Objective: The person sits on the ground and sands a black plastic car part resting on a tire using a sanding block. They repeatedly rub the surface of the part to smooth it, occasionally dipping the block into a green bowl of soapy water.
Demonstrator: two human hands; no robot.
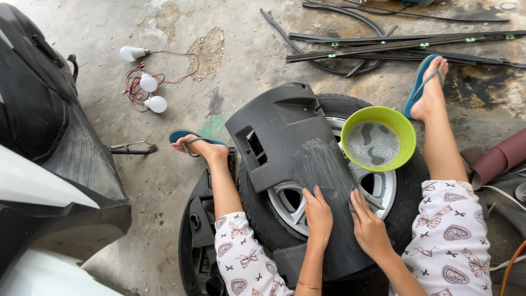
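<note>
I pin the black plastic panel (298, 159) flat-palmed with left hand (318, 213); right hand (368, 226) grips a small abrasive pad (wet, I judge): short even strokes, rinsing in near-right green bowl (355, 126).

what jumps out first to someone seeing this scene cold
First, the big dark grey plastic panel lying across a car wheel at centre, with the left hand flat on it and the right hand pressing something small and hard to make out against its wet, streaked surface. Next, the lime green bowl of soapy water resting on the wheel, and three white light bulbs on red wires on the concrete at upper left.
</note>
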